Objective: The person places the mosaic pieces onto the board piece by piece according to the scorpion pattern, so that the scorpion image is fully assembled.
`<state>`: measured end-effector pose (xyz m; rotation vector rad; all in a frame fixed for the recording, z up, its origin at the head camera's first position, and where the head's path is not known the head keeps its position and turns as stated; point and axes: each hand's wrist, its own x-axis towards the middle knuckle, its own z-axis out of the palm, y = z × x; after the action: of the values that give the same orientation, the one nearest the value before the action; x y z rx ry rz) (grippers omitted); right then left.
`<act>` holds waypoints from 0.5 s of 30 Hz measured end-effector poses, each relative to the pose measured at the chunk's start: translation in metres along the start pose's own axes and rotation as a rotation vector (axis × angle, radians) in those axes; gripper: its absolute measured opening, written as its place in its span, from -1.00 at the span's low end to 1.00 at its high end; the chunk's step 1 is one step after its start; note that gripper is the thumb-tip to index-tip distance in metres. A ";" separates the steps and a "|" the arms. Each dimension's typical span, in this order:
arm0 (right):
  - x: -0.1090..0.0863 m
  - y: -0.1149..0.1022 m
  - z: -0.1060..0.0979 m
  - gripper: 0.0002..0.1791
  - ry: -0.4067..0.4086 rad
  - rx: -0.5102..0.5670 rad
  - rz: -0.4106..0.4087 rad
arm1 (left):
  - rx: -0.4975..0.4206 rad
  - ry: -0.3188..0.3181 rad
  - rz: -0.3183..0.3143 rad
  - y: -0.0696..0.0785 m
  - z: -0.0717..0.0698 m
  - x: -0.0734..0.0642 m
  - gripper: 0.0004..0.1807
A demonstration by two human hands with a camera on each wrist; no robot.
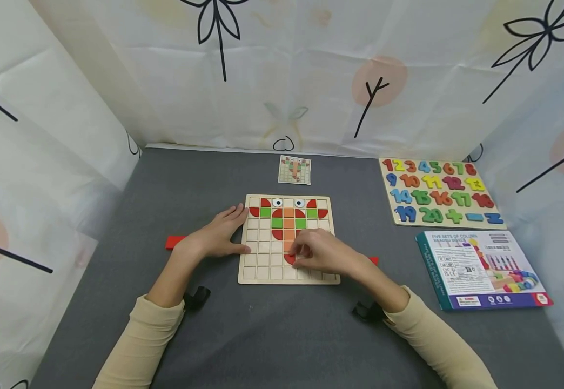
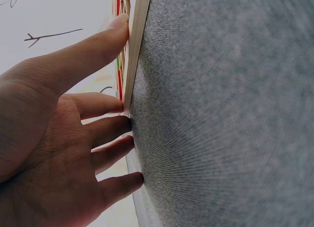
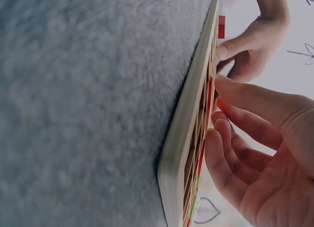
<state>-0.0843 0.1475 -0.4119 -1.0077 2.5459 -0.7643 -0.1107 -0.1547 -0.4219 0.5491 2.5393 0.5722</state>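
A square wooden grid board [image 1: 257, 275] lies on the table, set with orange squares [image 1: 289, 223], green squares, red rounded tiles and two eye tiles [image 1: 277, 203]. My left hand [image 1: 219, 235] rests at the board's left side, fingers spread, its thumb [image 2: 117, 28] touching the edge. Over the lower middle, my right hand [image 1: 323, 251] has its thumb and index finger at a red rounded tile [image 1: 289, 259] below the orange column. In the right wrist view those fingertips meet close over the grid, other fingers loosely curled; the hand hides part of the board.
Behind the board lies a small pattern card [image 1: 294, 170]. At the right are a number puzzle board [image 1: 440, 192] and a flat box [image 1: 486, 270]. A red piece [image 1: 174, 242] shows by the left forearm, another [image 1: 374, 260] by the right wrist. White cloth walls surround the table.
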 end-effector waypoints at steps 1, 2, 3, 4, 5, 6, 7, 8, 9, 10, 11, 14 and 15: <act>-0.002 0.001 -0.001 -0.82 0.003 0.005 0.005 | 0.001 0.001 0.000 0.000 0.000 0.000 0.17; -0.004 0.002 -0.003 -0.82 0.009 0.011 0.013 | 0.002 0.002 0.001 0.000 -0.001 0.000 0.17; -0.006 0.003 -0.005 -0.82 0.014 0.015 0.020 | 0.004 0.003 0.001 0.000 -0.001 0.000 0.17; -0.008 0.004 -0.006 -0.81 0.021 0.021 0.025 | 0.005 0.003 0.000 0.000 -0.001 0.000 0.17; -0.011 0.006 -0.008 -0.80 0.028 0.029 0.032 | 0.007 0.002 -0.001 0.000 -0.001 0.001 0.17; -0.014 0.007 -0.009 -0.80 0.033 0.036 0.039 | 0.008 0.002 -0.001 0.000 -0.001 0.001 0.18; -0.016 0.009 -0.011 -0.79 0.039 0.044 0.046 | 0.010 0.000 -0.002 0.000 0.000 0.001 0.17; -0.019 0.011 -0.012 -0.79 0.044 0.050 0.054 | 0.011 -0.001 -0.003 0.000 0.000 0.001 0.18; -0.022 0.013 -0.013 -0.79 0.048 0.054 0.064 | 0.012 -0.001 -0.003 0.000 0.000 0.001 0.18; -0.025 0.014 -0.015 -0.78 0.054 0.059 0.078 | 0.013 -0.001 -0.003 0.000 0.000 0.001 0.18; -0.028 0.015 -0.016 -0.78 0.059 0.064 0.095 | 0.013 -0.002 -0.004 0.000 0.000 0.001 0.18; -0.037 0.019 -0.021 -0.78 0.077 0.065 0.133 | 0.014 0.000 -0.003 0.000 0.000 0.001 0.18; -0.040 0.021 -0.024 -0.78 0.081 0.068 0.147 | 0.014 0.000 -0.004 0.001 0.000 0.001 0.18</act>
<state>-0.0775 0.1969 -0.4013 -0.7741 2.6083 -0.8591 -0.1111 -0.1539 -0.4219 0.5491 2.5456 0.5532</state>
